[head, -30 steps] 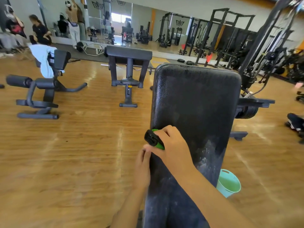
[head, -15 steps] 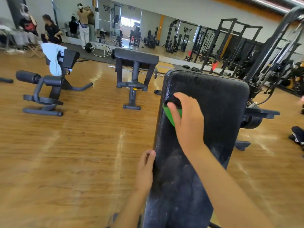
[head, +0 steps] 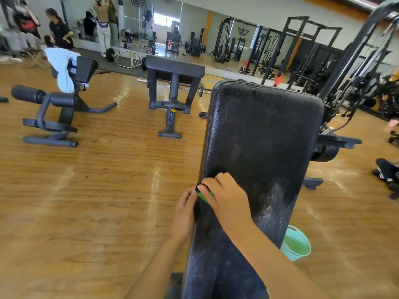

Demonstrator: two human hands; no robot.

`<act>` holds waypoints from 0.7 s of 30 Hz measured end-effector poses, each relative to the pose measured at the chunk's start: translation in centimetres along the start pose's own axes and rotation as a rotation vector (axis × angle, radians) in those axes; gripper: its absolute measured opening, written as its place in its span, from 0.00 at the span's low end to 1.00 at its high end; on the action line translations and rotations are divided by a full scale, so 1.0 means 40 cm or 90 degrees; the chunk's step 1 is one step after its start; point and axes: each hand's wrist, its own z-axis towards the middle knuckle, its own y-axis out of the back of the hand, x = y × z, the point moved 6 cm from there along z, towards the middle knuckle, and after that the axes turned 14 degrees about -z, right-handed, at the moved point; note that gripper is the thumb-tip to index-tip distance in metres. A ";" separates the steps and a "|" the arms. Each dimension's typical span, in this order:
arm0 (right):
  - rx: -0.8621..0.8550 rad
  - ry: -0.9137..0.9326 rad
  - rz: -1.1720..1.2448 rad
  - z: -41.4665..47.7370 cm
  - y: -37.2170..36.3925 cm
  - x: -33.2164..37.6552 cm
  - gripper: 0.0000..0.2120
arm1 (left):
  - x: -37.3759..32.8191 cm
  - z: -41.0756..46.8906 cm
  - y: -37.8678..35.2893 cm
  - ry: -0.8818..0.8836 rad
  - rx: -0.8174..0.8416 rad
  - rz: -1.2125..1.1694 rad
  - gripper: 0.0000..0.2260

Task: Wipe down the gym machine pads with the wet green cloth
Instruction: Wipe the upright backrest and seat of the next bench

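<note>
Most of the wet green cloth [head: 204,195] is hidden under the right hand [head: 226,198]. The long black vinyl pad [head: 259,143] runs off the bottom edge and covers part of the round teal plastic bucket [head: 299,246]. Whether the left hand [head: 183,212] grips the pad's side cannot be told.
</note>
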 end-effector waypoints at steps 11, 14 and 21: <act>0.018 -0.071 0.072 -0.040 -0.026 0.023 0.11 | -0.075 0.052 0.032 0.034 0.061 0.138 0.22; 0.064 -0.113 0.112 -0.146 -0.045 0.034 0.11 | -0.096 0.050 0.020 0.020 0.108 0.165 0.22; 0.080 -0.258 0.220 -0.161 -0.037 -0.018 0.14 | -0.179 0.126 -0.080 -0.060 0.115 0.209 0.29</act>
